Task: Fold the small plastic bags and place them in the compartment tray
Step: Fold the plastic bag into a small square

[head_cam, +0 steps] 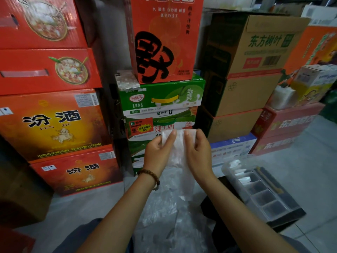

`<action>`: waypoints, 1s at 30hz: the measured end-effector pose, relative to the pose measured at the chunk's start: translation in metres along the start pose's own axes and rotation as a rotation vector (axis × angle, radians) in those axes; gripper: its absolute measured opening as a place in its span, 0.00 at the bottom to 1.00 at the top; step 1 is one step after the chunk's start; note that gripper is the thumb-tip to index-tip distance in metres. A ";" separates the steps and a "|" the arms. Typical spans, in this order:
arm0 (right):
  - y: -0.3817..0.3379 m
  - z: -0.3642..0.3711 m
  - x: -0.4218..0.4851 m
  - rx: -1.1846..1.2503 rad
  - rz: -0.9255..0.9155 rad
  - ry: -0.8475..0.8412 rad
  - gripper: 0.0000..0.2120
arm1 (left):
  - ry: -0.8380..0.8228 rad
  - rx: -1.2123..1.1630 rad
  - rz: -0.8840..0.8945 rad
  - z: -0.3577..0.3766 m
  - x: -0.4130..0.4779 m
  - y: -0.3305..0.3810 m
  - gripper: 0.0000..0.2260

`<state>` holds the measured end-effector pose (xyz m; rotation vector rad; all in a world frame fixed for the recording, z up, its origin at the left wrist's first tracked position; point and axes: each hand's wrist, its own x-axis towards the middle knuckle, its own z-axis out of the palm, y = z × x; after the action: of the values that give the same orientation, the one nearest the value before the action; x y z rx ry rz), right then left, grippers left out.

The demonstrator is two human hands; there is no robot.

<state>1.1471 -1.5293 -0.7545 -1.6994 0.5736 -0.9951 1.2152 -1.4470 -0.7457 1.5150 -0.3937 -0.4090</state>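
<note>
Closest in, a heap of loose clear bags point(173, 212) sits crumpled between the person's knees. It's all shiny and wrinkly, and I can't tell where one bag ends and the next starts. The bottom edge cuts off the lap and both forearms. There's a wooden bead bracelet point(149, 175) on the left wrist.

Off to the right is the compartment tray point(262, 196). It's long clear plastic split into small square cells, and it sits on something dark and boxy I can't make out. The far cells hold a few white folded bags point(238, 172), while the nearer ones just look dark.

A bit further out, both hands are up in the middle with one small plastic bag point(177, 148) stretched between them. The left hand point(157, 152) has its fingers curled onto the bag's left edge. The right hand point(197, 152) grips the right edge the same way. Both index fingers point up toward the top. The thumbs are hidden behind the bag. It hangs down as a thin, cloudy strip toward the heap.

Behind that, stacked cartons stand on a grey floor point(310, 170). On the left are glossy red boxes point(54, 125). Straight ahead are green milk cartons point(160, 99), partly blocked by the hands, with a phone point(127, 80) lying on top. An orange box point(164, 42) sits above them, and plain brown cardboard boxes point(255, 61) are on the right. Far right there's a blurry white stack point(282, 97), maybe more bags.
</note>
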 end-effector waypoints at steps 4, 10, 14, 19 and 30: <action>-0.003 0.003 -0.003 -0.124 -0.059 -0.005 0.11 | 0.136 -0.005 0.137 0.008 -0.003 0.003 0.05; -0.009 0.005 -0.001 -0.064 -0.042 0.071 0.10 | 0.256 0.093 0.351 0.022 -0.010 -0.001 0.08; -0.016 0.008 -0.002 0.001 -0.095 0.105 0.09 | 0.293 0.014 0.342 0.028 -0.010 0.003 0.10; -0.020 0.010 -0.003 0.065 -0.133 0.131 0.12 | 0.358 -0.003 0.395 0.030 -0.009 0.008 0.19; -0.022 0.013 0.000 0.298 -0.018 0.164 0.14 | 0.357 -0.085 0.365 0.025 -0.005 0.012 0.17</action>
<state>1.1562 -1.5144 -0.7352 -1.3711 0.4880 -1.1779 1.1993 -1.4660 -0.7329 1.3643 -0.3555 0.1305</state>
